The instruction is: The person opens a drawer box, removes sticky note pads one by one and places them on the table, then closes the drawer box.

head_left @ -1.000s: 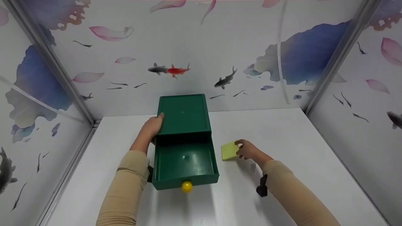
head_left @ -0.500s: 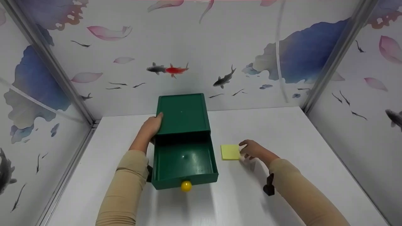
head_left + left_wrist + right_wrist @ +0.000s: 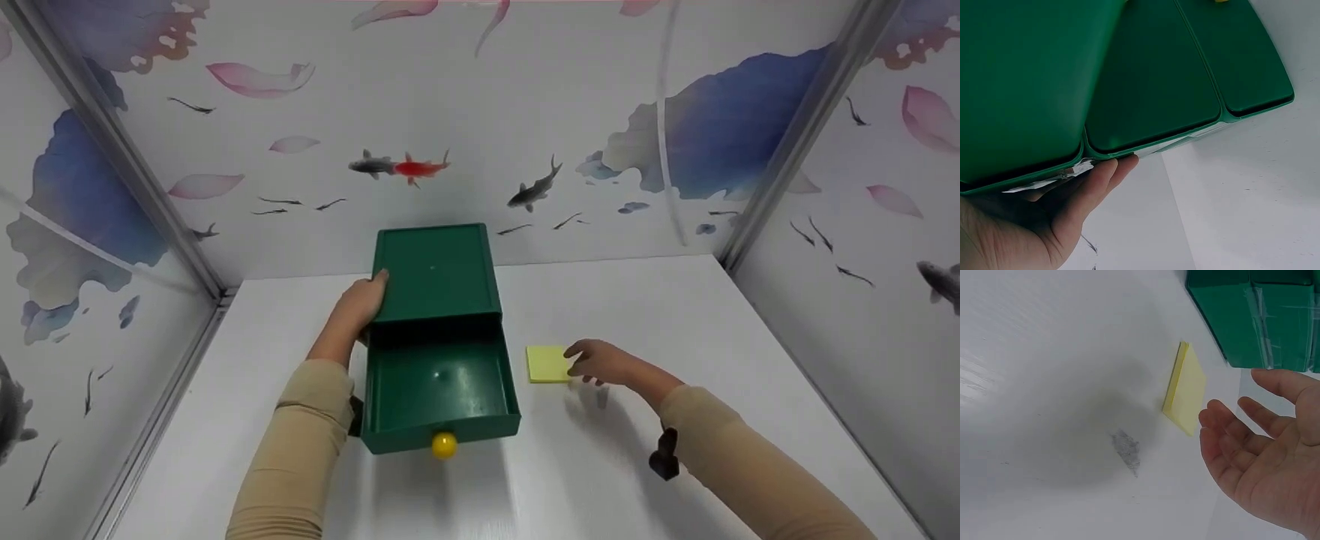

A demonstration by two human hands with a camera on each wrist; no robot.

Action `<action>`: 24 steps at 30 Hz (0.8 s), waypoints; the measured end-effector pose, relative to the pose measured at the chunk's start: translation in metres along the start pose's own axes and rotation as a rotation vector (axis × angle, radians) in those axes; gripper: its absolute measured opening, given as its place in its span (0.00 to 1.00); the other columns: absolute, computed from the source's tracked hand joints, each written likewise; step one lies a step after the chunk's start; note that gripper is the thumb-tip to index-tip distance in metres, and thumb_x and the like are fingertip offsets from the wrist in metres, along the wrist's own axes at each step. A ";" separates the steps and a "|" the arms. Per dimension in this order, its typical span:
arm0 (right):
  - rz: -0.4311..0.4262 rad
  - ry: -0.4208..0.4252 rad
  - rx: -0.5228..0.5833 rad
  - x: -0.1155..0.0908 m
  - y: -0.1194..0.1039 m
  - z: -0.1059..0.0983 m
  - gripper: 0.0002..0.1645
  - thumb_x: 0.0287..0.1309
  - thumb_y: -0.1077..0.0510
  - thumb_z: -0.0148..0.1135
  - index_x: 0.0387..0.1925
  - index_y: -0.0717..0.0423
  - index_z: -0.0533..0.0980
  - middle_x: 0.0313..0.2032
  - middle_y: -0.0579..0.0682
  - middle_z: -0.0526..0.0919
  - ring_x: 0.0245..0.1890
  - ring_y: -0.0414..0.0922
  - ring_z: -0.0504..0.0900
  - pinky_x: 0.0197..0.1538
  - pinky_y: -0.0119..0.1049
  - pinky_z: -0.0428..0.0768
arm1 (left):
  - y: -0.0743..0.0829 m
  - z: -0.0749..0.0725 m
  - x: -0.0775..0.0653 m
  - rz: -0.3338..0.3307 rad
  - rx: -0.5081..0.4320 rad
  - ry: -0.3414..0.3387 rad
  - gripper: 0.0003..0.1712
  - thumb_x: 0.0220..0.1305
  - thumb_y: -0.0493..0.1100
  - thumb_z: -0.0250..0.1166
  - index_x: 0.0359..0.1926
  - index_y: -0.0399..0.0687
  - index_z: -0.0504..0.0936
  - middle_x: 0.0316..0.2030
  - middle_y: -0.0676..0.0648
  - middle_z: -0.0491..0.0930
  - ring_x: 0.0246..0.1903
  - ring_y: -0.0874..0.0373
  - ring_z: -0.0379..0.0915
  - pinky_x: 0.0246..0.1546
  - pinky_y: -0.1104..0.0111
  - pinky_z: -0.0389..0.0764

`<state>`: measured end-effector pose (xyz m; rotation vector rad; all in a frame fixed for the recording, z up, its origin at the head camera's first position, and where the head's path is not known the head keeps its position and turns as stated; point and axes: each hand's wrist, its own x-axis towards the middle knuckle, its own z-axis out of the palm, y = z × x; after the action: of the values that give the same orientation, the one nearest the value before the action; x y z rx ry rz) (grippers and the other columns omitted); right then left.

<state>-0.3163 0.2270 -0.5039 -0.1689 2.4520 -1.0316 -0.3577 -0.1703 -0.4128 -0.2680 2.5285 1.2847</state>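
A green plastic drawer box (image 3: 435,274) stands on the white table, its top drawer (image 3: 439,382) pulled out toward me with a yellow round knob (image 3: 444,445) on the front. My left hand (image 3: 361,304) grips the box's left side, thumb over the top edge. In the left wrist view, fingers (image 3: 1098,183) lie along the side of the stacked drawers. To the right of the box, a yellow sticky note pad (image 3: 547,364) lies flat. My right hand (image 3: 606,361) hovers at the pad's right edge, fingers loosely bent, holding nothing; the right wrist view shows a gap between fingertips and pad (image 3: 1188,391).
White panels printed with fish and petals (image 3: 465,97) enclose the table at the back and both sides, joined by metal posts (image 3: 795,142). A grey scuffed mark (image 3: 1127,450) shows on the table near the pad. Clear tape (image 3: 1261,326) runs down the box's side.
My right hand has let go of the sticky note pad, which was tilted up and now lies flat. The hand drew off right, then came slightly back. The left hand stays on the box.
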 end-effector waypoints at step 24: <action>-0.239 -0.100 -0.251 -0.061 -0.051 0.029 0.23 0.61 0.57 0.66 0.57 0.59 0.75 0.48 0.51 0.79 0.52 0.54 0.77 0.53 0.51 0.78 | 0.000 0.000 -0.001 0.002 0.011 0.003 0.44 0.74 0.66 0.33 0.72 0.34 0.56 0.55 0.28 0.70 0.40 0.37 0.79 0.26 0.54 0.85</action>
<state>-0.2519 0.1896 -0.4629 -0.5926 2.5044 -0.7822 -0.3565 -0.1701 -0.4119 -0.2650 2.5386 1.2712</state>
